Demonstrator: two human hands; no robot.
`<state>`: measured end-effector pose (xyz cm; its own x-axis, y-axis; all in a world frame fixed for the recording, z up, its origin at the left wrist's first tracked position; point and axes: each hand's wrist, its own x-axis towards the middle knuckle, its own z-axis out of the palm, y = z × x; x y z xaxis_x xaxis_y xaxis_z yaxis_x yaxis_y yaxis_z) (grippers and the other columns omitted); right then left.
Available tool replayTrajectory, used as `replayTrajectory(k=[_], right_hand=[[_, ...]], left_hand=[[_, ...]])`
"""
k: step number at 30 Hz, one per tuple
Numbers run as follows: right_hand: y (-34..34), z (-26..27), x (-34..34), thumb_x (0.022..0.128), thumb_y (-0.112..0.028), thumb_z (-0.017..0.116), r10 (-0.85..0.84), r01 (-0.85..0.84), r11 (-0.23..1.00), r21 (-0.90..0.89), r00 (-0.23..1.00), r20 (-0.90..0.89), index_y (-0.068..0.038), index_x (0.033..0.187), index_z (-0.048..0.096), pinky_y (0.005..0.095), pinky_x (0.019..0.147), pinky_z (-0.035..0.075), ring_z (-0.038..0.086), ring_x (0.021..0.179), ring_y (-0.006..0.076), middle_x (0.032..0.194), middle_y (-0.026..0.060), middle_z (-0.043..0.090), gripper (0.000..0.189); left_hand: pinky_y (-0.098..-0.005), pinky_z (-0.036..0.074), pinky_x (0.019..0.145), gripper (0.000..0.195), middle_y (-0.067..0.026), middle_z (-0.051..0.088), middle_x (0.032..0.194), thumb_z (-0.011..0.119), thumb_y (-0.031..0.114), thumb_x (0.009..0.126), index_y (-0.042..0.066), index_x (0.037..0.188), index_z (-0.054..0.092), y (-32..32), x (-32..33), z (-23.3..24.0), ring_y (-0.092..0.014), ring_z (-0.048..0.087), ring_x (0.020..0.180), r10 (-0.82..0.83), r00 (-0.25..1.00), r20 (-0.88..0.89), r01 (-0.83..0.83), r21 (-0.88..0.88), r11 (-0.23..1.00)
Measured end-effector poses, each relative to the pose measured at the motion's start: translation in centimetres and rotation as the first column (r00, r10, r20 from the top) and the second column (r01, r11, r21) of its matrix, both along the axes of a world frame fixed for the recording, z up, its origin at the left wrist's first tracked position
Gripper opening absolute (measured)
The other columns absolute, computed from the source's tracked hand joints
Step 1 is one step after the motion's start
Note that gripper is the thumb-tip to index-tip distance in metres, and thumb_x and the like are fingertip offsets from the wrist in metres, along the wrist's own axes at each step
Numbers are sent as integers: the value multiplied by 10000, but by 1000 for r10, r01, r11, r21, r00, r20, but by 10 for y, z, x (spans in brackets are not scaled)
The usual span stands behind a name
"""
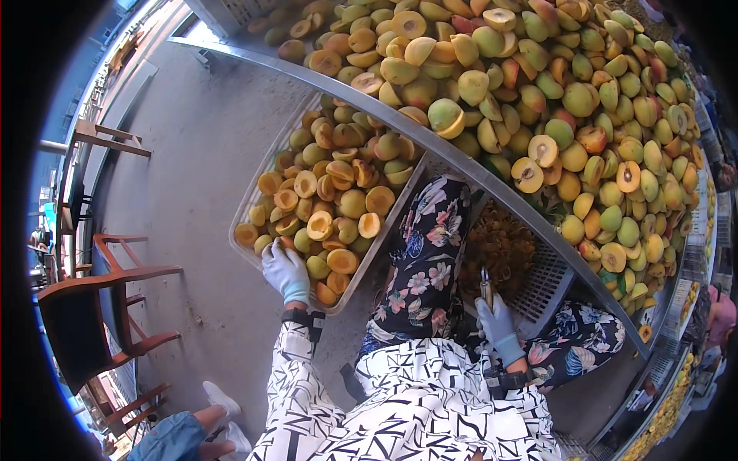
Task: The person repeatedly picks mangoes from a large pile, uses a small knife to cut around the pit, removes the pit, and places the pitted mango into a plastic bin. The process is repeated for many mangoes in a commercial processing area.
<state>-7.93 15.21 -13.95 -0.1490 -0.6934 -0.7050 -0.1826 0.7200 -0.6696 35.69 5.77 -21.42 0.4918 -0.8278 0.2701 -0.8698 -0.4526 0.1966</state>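
Observation:
My left hand, in a pale glove, reaches over the near left edge of a plastic crate of pitted fruit halves, its fingertips at the fruit; whether it grips one is hidden. My right hand, gloved too, holds a small pitting tool with a metal tip and a light handle, upright between my knees. Just beyond the tool lie brown pits in a grey slotted basket. On the metal-edged table, a large heap of yellow-green and reddish fruit, apparently peaches or apricots, includes cut halves with pits.
The table's metal rim runs diagonally past my knees. A wooden chair with a dark seat stands at the left, near a small wooden stool. Another person's legs show at the lower left; a person in pink is at the far right.

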Motion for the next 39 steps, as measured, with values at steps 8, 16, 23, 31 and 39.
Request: replayTrajectory(k=[8,16,23,31,39], right_hand=[[6,-4,-2,952,-398,633,116,-121,990,-67,990,-78,-60,971,552,313,458,438,574,499,138,608,34,586,348],[5,14,-15,960,-426,614,43,-50,996,-80,995,-85,-61,986,546,336,460,448,590,484,159,608,46,592,372],[10,25,-27,954,-329,614,-48,51,987,-150,999,20,-76,1078,562,286,436,422,531,476,105,620,3,550,287],[19,25,-31,944,-448,614,132,-198,934,-297,965,-226,-50,1088,582,323,502,491,629,517,166,625,51,625,425],[32,50,-43,935,-496,593,48,-54,987,-149,998,-46,-57,1112,605,394,583,513,668,592,290,655,134,647,474]], left_hand=[[-462,465,956,384,-163,622,1240,551,302,954,14,1199,618,-24,1,-10,-354,563,1135,28,998,62,-33,82,996],[-452,453,991,393,-177,603,1270,541,284,956,9,1227,612,-12,14,0,-374,542,1166,-139,988,67,121,223,967],[-470,443,981,381,-188,597,1226,625,256,901,9,1191,611,-46,-88,119,-375,542,1133,-305,951,52,306,-26,952],[-431,492,901,386,-139,610,1173,730,170,789,55,1142,625,-146,-343,215,-357,589,1050,-886,413,-210,775,-429,464],[-479,538,825,540,-189,534,1116,810,197,687,64,1137,544,-197,-415,194,-404,579,1032,-888,423,-183,884,-135,449]])
